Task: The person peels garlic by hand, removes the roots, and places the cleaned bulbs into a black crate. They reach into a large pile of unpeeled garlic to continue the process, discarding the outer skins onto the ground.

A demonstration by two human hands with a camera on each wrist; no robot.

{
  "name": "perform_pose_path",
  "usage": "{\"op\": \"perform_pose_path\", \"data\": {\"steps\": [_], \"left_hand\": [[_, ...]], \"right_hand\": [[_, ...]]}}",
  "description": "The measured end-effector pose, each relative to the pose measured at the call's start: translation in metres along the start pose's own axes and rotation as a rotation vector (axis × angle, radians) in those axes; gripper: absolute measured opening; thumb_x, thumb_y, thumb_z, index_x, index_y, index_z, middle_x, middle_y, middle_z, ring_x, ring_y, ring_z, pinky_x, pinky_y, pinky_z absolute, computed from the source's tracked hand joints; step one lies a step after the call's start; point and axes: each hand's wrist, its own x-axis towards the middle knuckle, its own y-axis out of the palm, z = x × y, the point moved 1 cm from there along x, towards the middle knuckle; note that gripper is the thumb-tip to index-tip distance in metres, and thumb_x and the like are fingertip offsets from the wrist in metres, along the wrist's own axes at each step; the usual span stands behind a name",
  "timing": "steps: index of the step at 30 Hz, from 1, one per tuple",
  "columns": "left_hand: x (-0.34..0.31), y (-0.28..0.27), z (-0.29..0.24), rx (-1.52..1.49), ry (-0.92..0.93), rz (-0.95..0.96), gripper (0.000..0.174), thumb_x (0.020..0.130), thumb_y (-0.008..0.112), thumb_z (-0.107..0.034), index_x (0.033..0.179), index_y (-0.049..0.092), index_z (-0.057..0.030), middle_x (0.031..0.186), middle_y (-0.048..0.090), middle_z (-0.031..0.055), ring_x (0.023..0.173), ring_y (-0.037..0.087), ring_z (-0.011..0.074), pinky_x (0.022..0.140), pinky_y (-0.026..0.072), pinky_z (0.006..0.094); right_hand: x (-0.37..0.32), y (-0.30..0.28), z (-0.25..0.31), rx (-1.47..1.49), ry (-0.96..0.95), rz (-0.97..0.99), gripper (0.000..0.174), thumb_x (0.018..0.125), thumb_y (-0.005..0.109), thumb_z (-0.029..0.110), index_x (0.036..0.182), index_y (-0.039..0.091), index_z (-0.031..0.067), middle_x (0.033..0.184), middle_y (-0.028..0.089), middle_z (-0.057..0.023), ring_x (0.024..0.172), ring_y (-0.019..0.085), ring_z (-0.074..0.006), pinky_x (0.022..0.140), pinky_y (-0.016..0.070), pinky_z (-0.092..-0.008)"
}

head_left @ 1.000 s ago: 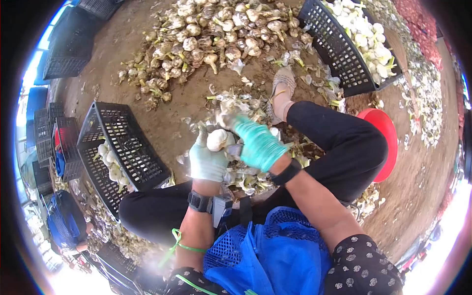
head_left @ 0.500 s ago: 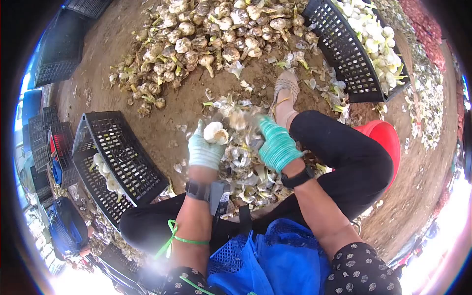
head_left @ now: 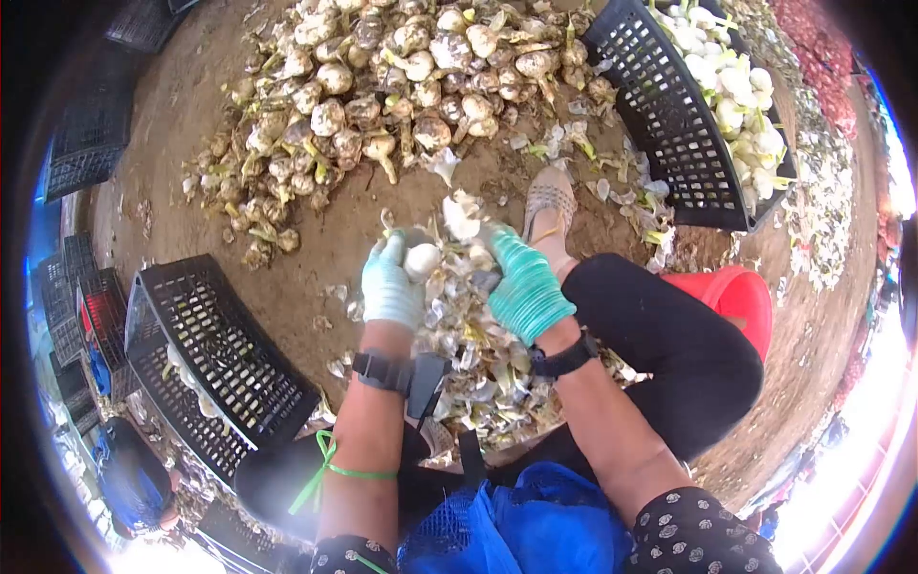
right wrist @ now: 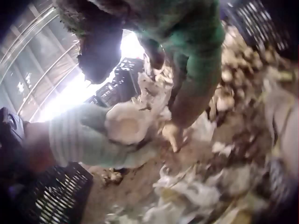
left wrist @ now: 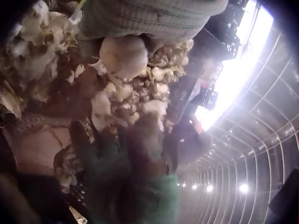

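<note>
My left hand (head_left: 392,287), in a pale glove, grips a white garlic bulb (head_left: 422,260), its rounded side facing up. Facing it, my right hand (head_left: 529,287) wears a green glove and has its fingers bent around loose papery skin (right wrist: 154,91). A piece of white skin (head_left: 461,218) shows by the right fingertips. In the right wrist view the skin reaches close to the bulb (right wrist: 127,123); whether they are joined I cannot tell. Something small and grey (head_left: 486,280) is at the right palm, too unclear to name. Peeled skins (head_left: 488,383) lie below the hands.
A heap of unpeeled garlic (head_left: 335,115) lies ahead. Black crates stand at left (head_left: 225,349) and upper right (head_left: 669,124), both holding white bulbs. A red bucket (head_left: 741,301) is beside my right knee, and my shoe (head_left: 550,201) is beyond the right hand.
The hands were together at the bulb, then moved apart, and are now somewhat closer again. The bulb stays in my left hand, and loose skin now shows between the hands.
</note>
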Motion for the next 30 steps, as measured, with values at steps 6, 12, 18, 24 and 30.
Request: {"op": "perform_pose_path", "data": {"steps": [6, 12, 18, 24, 30], "left_hand": [[-0.003, 0.056, 0.012, 0.531, 0.048, 0.461, 0.016, 0.078, 0.05, -0.012, 0.087, 0.055, 0.0002, 0.087, 0.056, 0.0091, 0.078, 0.053, 0.0155, 0.067, 0.0448, 0.0282], [0.036, 0.105, 0.001, 0.38, -0.096, 0.606, 0.028, 0.079, 0.042, -0.014, 0.104, 0.047, -0.0009, 0.095, 0.054, 0.0097, 0.084, 0.054, 0.0193, 0.069, 0.0467, 0.032], [0.089, 0.12, 0.008, 0.959, 0.405, 0.434, 0.029, 0.075, 0.052, -0.005, 0.103, 0.05, 0.0006, 0.09, 0.057, 0.0065, 0.076, 0.054, 0.0119, 0.067, 0.0435, 0.0235], [0.144, 0.101, -0.004, 1.543, 0.753, 0.08, 0.056, 0.062, 0.062, -0.022, 0.11, 0.043, -0.0003, 0.106, 0.047, 0.0207, 0.094, 0.048, 0.0342, 0.082, 0.0379, 0.0364], [0.13, 0.142, -0.006, 1.714, 0.548, -0.226, 0.064, 0.058, 0.067, -0.021, 0.109, 0.038, 0.0035, 0.101, 0.05, 0.0215, 0.095, 0.048, 0.0334, 0.079, 0.0402, 0.0363]], "right_hand": [[0.021, -0.002, 0.054, -1.045, -0.355, -0.123, 0.031, 0.07, 0.052, 0.003, 0.1, 0.048, -0.0017, 0.09, 0.056, -0.0158, 0.077, 0.057, -0.0231, 0.065, 0.0457, -0.0294], [0.05, -0.056, 0.14, -0.396, -0.607, -0.452, 0.028, 0.073, 0.05, 0.0, 0.101, 0.047, -0.0046, 0.091, 0.056, -0.0061, 0.078, 0.057, -0.0145, 0.062, 0.0445, -0.0222], [0.086, -0.076, 0.135, -1.212, -0.258, -0.658, 0.017, 0.068, 0.052, 0.005, 0.082, 0.059, -0.0002, 0.071, 0.059, -0.0142, 0.068, 0.057, -0.0236, 0.058, 0.042, -0.0277], [0.12, -0.123, 0.123, -0.729, -0.328, -0.884, 0.017, 0.069, 0.053, 0.009, 0.082, 0.057, -0.0009, 0.074, 0.058, -0.0135, 0.064, 0.054, -0.0203, 0.059, 0.0411, -0.0299], [0.154, -0.07, 0.122, -1.587, -0.368, -0.687, 0.028, 0.066, 0.057, 0.014, 0.092, 0.056, 0.0046, 0.085, 0.058, -0.0142, 0.08, 0.054, -0.0312, 0.068, 0.0431, -0.0367]]}}
